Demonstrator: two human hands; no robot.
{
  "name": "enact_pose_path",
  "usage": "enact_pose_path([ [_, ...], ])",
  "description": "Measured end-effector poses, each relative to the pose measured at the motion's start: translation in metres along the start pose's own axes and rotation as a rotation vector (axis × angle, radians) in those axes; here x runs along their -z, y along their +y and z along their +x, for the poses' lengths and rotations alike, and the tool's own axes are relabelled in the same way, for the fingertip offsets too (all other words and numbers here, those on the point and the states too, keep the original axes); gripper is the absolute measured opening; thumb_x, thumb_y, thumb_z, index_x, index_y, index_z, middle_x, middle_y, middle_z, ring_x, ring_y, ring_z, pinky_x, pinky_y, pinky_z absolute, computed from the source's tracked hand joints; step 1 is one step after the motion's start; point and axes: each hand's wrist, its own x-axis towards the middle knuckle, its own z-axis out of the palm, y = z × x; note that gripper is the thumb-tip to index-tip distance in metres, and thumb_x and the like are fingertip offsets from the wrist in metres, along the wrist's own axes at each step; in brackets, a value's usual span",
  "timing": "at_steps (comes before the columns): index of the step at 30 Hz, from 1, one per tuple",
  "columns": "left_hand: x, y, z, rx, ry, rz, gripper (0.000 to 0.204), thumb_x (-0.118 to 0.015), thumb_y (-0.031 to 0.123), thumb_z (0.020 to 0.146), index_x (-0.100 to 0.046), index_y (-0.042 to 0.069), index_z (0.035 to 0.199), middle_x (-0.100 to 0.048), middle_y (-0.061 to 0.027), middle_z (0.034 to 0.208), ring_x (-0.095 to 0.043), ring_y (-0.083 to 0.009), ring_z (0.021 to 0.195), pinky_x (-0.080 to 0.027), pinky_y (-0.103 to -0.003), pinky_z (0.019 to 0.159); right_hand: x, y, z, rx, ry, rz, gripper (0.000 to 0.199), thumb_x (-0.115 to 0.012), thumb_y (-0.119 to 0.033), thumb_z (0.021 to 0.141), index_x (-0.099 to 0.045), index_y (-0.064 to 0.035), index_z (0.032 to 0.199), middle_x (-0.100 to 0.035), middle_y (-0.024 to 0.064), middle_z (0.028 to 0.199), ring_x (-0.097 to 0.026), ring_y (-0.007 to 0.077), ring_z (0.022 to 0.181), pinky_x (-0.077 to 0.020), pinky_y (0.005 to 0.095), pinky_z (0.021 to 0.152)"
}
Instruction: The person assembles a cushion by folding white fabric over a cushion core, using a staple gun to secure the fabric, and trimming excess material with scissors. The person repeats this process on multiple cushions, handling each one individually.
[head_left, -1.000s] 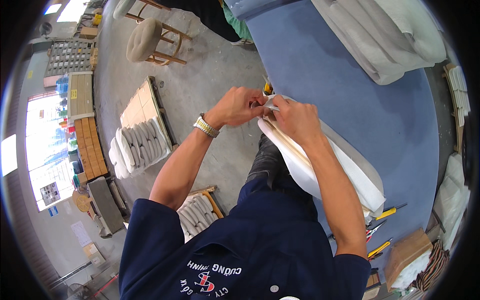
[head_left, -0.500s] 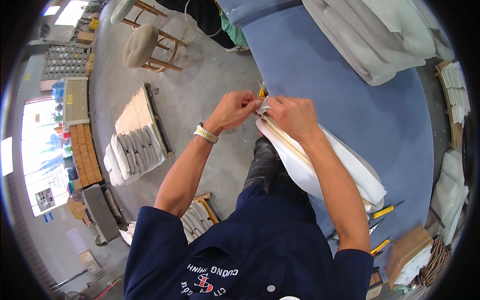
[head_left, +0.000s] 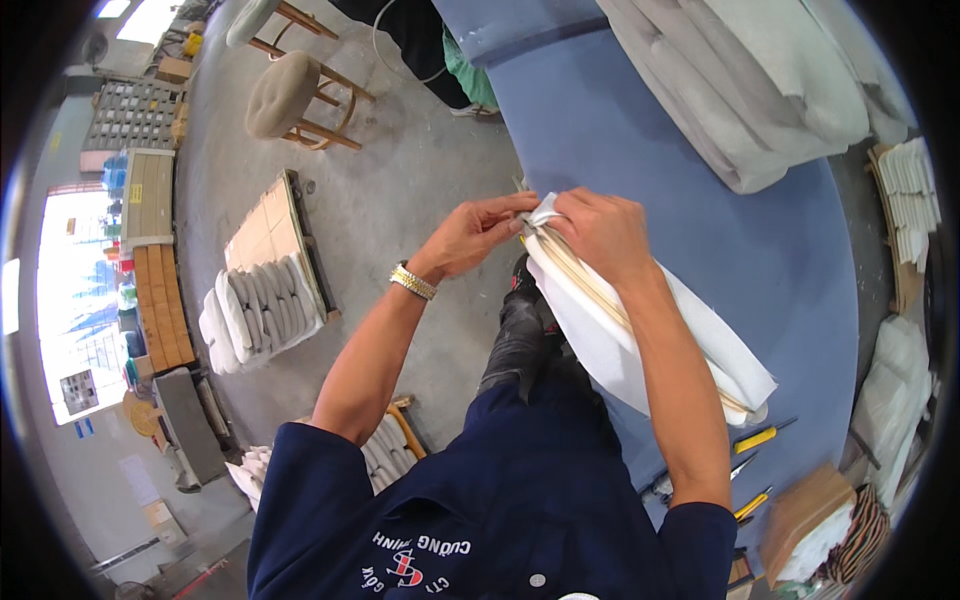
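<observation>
Closest in, yellow tools (head_left: 757, 438) by the table (head_left: 700, 170) edge. Just past them, a long white pad (head_left: 640, 330) with a wooden edge, lying slanted along the near side of the blue table. Right hand (head_left: 600, 228) closed over the pad's top end, fingers pressed on the cloth. Left hand (head_left: 470, 232), with a watch (head_left: 412, 282) on the wrist, pinching the white corner beside it. Further off, grey cushions (head_left: 760, 80) on the table. Down on the floor, white pads stacked on a pallet (head_left: 262, 290), then a stool (head_left: 285, 92).
</observation>
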Motion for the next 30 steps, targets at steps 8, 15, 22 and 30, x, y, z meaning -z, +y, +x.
enact_pose_path([
  [8, -0.012, -0.006, 0.017, -0.006, 0.106, 0.049, 0.040, -0.063, 0.014, 0.104, -0.064, 0.007, 0.143, -0.075, -0.0071, 0.116, -0.067, -0.0131, 0.106, -0.053, -0.031, 0.098, 0.019, 0.021, 0.007, 0.104, 0.019, 0.093, 0.012, -0.073, -0.025, 0.091, -0.073, -0.0131, 0.092, -0.077, 0.0007, 0.096, -0.071, 0.0263, 0.073, -0.0549, 0.0403, 0.062],
  [15, -0.015, -0.004, 0.020, -0.047, 0.138, 0.163, 0.042, -0.062, 0.019, 0.103, -0.063, 0.008, 0.143, -0.077, -0.0125, 0.109, -0.069, -0.0176, 0.098, -0.054, -0.033, 0.091, 0.022, 0.020, 0.014, 0.202, -0.010, -0.026, 0.007, -0.074, -0.016, 0.088, -0.075, -0.0111, 0.092, -0.078, 0.0024, 0.093, -0.072, 0.0244, 0.072, -0.0552, 0.0367, 0.061],
  [22, -0.017, 0.005, 0.020, -0.008, 0.130, 0.143, 0.039, -0.061, 0.018, 0.105, -0.064, 0.008, 0.143, -0.075, -0.0083, 0.104, -0.062, -0.0128, 0.088, -0.053, -0.031, 0.082, 0.021, 0.018, 0.018, 0.143, -0.042, -0.011, 0.006, -0.076, -0.011, 0.088, -0.078, -0.0079, 0.093, -0.078, 0.0062, 0.086, -0.072, 0.0250, 0.069, -0.0552, 0.0351, 0.061],
  [30, -0.015, 0.007, 0.024, -0.010, 0.129, 0.189, 0.040, -0.062, 0.019, 0.103, -0.065, 0.009, 0.142, -0.071, -0.0077, 0.090, -0.058, -0.0131, 0.080, -0.051, -0.031, 0.077, 0.019, 0.017, 0.025, -0.067, -0.084, 0.125, 0.006, -0.074, -0.012, 0.088, -0.078, -0.0086, 0.092, -0.076, 0.0085, 0.084, -0.072, 0.0291, 0.068, -0.0549, 0.0366, 0.061],
])
